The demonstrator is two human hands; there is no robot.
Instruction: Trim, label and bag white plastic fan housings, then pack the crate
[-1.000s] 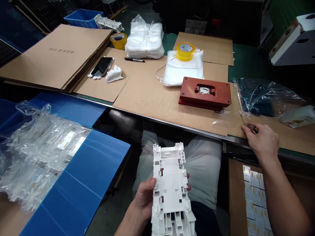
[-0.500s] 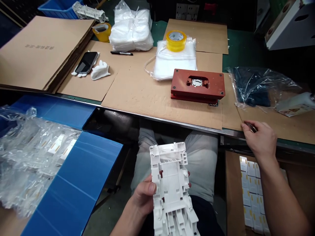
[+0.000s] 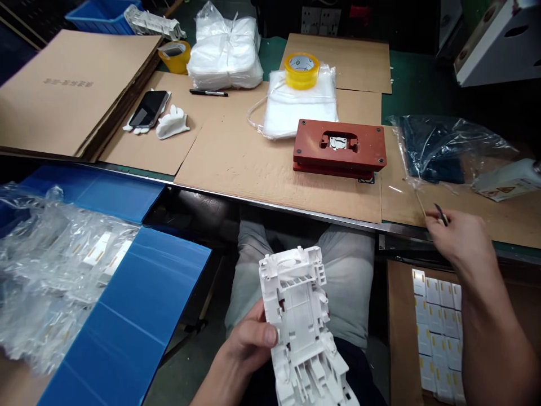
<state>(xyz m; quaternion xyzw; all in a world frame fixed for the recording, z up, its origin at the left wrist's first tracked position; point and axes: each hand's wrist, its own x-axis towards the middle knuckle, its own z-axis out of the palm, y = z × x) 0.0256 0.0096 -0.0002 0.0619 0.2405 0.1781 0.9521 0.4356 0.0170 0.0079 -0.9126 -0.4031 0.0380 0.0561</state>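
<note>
My left hand (image 3: 253, 337) is closed around a white molded plastic housing (image 3: 298, 321), its thumb on the left edge and its fingers mostly hidden behind. The housing is tilted over my lap, its ribbed, slotted face towards me. At the table's front edge on the right, my right hand (image 3: 465, 237) is closed on a small knife-like tool (image 3: 442, 215) with a dark pointed end; the rest of the tool is hidden in the fingers. Beyond my hands, a red block fixture (image 3: 313, 140) with a small pale part in its recess stands on cardboard.
Yellow tape (image 3: 301, 70) lies on white bags (image 3: 279, 115). A phone (image 3: 149, 108), a glove (image 3: 172, 123) and a pen (image 3: 208, 92) lie left. A blue box (image 3: 139, 299) holds bagged parts; a carton (image 3: 401, 338) at right holds white pieces. A bottle (image 3: 511, 179) lies far right.
My right hand has shifted right with the tool, whose pointed end now stands up in view. The housing in my left hand has tilted and moved slightly right.
</note>
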